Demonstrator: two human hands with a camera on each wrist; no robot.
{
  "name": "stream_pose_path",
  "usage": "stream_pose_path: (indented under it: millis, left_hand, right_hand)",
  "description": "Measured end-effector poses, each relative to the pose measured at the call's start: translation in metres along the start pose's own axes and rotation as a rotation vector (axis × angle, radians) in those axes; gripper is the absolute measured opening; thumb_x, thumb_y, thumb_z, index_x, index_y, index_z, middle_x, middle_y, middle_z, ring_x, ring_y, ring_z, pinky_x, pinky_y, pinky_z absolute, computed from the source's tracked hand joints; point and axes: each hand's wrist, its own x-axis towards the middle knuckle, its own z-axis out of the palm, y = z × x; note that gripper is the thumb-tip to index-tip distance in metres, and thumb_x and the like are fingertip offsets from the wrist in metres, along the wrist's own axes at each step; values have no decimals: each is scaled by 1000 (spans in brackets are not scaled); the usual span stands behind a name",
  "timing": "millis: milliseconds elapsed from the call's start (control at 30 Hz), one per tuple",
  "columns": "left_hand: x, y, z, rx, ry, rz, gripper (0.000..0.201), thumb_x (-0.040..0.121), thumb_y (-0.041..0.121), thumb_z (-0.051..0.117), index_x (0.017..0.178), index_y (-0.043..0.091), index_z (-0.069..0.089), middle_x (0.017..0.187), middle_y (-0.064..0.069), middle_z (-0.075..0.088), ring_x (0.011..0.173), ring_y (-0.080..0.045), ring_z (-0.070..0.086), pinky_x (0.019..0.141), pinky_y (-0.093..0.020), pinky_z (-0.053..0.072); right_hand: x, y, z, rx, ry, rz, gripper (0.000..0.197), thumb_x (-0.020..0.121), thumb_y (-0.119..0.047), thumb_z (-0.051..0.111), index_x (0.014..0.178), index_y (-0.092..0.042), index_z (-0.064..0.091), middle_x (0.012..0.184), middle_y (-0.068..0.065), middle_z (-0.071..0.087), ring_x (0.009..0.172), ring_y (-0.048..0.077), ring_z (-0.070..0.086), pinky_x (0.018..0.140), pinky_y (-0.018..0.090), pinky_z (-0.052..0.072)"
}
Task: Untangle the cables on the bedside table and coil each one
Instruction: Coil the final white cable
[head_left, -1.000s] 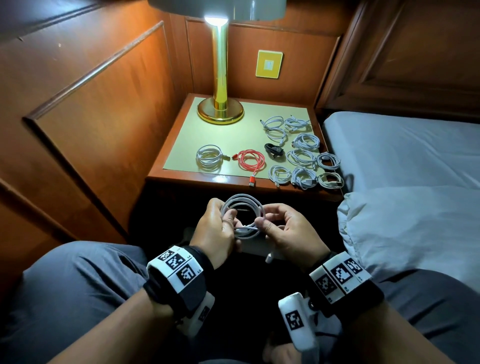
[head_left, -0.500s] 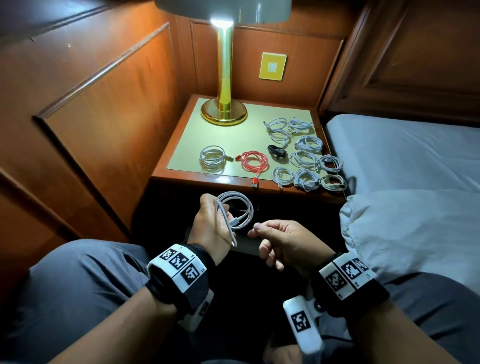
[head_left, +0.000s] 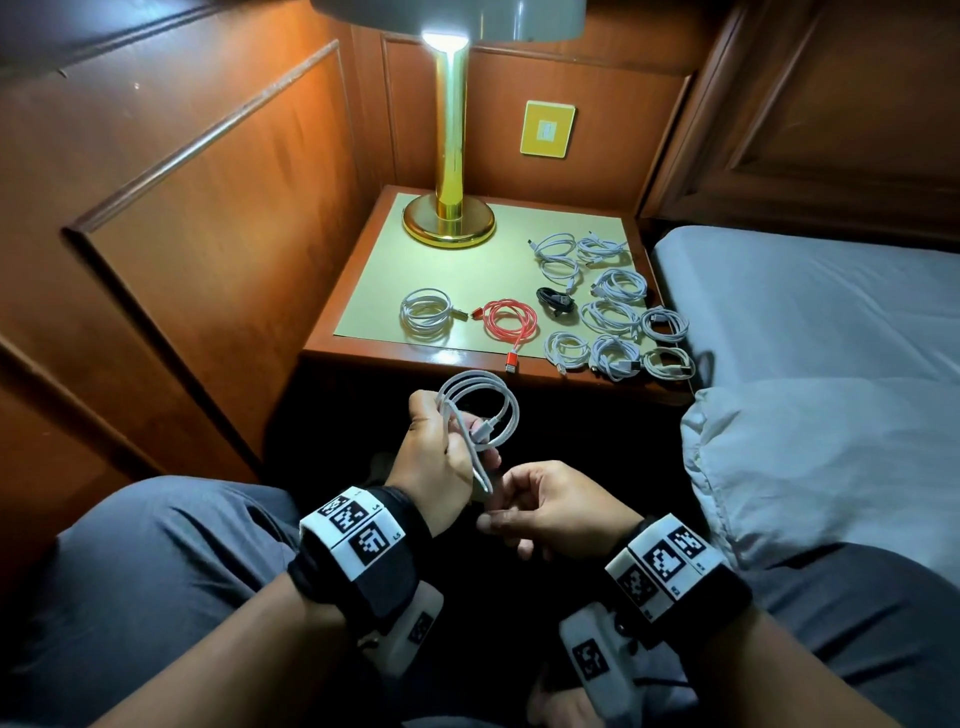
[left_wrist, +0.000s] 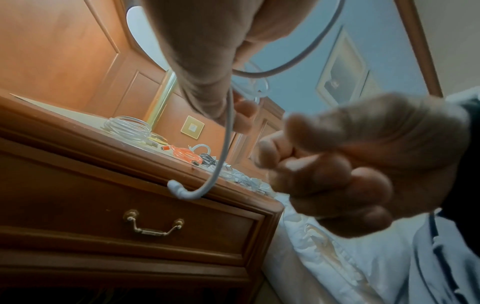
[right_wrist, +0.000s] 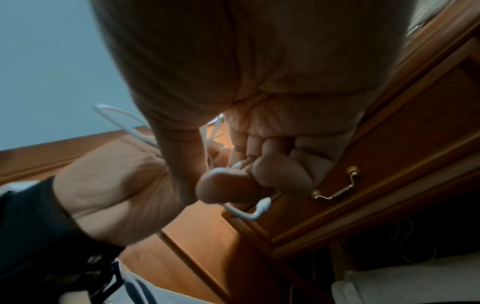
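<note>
- Below the worktop's (head_left: 415, 358) front edge, over the lap, the left hand (head_left: 441, 457) grips a white cable (head_left: 480, 410) wound in a few loops, fingers curled round the bunch.
- Its loose tail (head_left: 480, 475) hangs down from that hand, plug lowest.
- Right hand (head_left: 561, 512) sits just beside the tail with fingers half curled; whether it pinches the plug I cannot tell.
- On the worktop, right of the lamp (head_left: 449, 223), lie the coiled cables: white ones, a red (head_left: 509, 319), a black (head_left: 556, 301).
- Risk, as I judge it: a slack left grip would let the loops spring open, and the dangling tail could snag and drag the coil apart.
</note>
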Motion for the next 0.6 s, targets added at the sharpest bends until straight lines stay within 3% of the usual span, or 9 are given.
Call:
stream_pose_path:
  millis: [100,200,300,400,500,600]
  left_hand:
    - [2,3,7,-113,62,83,6,104,5,40,100,7,37,90,-9,54,80,-19,59,68,-24,57]
    - [5,3,7,-266,53,106,10,102,7,44,107,-1,39,87,-9,59,76,-17,65,76,-34,58]
    - [2,5,5,-379,43,99,7,100,7,46,101,1,42,83,-6,61,73,-10,67,78,-34,58]
    - [2,7,5,-405,58,94,8,93,12,50,93,7,43,83,-7,61,73,-10,68,80,-34,60]
    - [3,5,3,-386,61,105,10,87,14,49,92,9,43,81,-4,64,75,-15,67,79,-37,59]
    - [1,6,3,-272,79,128,9,84,19,46,90,11,46,83,-5,65,74,-18,64,76,-43,55]
  right_hand:
    - [0,3,4,12,-22,32,19,83,-26,81,93,-14,69,66,3,65,51,12,59,43,19,41]
    - [-1,2,10,11,-76,28,29,87,-26,78,112,-19,65,70,2,67,53,10,58,45,18,42]
    - [-3,-2,15,67,-136,3,25,91,-26,73,114,-25,64,69,2,68,51,10,55,45,20,43]
    - [-1,-4,16,159,-67,-10,23,95,-22,67,115,-12,65,63,4,64,47,12,52,42,20,40]
    - [3,-8,13,407,-27,37,26,100,-16,56,121,-3,63,65,8,59,43,11,51,37,19,36]
    - [5,-12,3,696,9,69,30,98,-11,46,123,-4,62,71,1,54,47,7,46,41,18,30]
